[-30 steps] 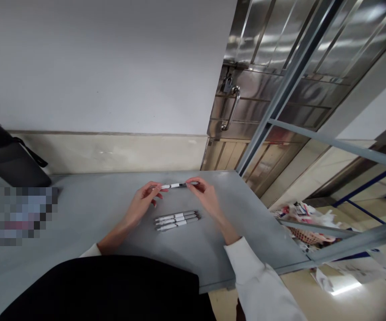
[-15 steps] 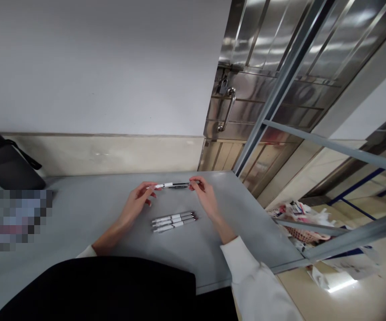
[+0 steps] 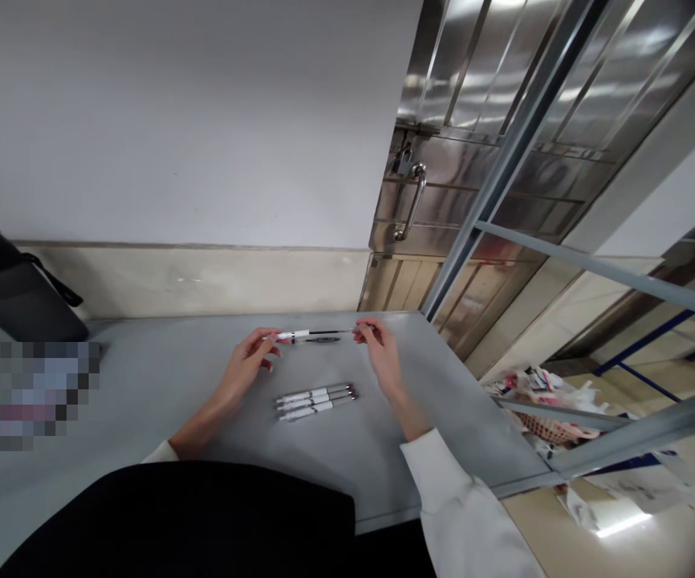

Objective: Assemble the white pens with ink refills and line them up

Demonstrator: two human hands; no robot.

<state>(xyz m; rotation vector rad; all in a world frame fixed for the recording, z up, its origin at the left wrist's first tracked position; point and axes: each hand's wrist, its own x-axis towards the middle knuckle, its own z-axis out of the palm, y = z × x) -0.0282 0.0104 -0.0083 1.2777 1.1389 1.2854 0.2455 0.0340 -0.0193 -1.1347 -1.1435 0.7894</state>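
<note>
My left hand (image 3: 244, 365) pinches the white barrel (image 3: 294, 334) of a pen held level above the table. A thin black ink refill (image 3: 331, 331) runs out of the barrel's right end. The fingers of my right hand (image 3: 379, 353) are closed on the refill's far end; its tip is hidden in them. Just below the refill is a dark, narrow pen part with a clip (image 3: 322, 339); whether it lies on the table or hangs from the barrel I cannot tell. Nearer to me, three white-and-clear pens (image 3: 314, 401) lie side by side on the table.
The grey table (image 3: 155, 377) meets a wall at the back. A dark case with a strap (image 3: 28, 293) stands at the back left, near a blurred-out patch. To the right are a metal frame post (image 3: 485, 177) and a pink basket (image 3: 552, 428) of odds and ends.
My right hand has moved to the right, away from my left hand. More of the black refill shows between them. The three pens lie as before.
</note>
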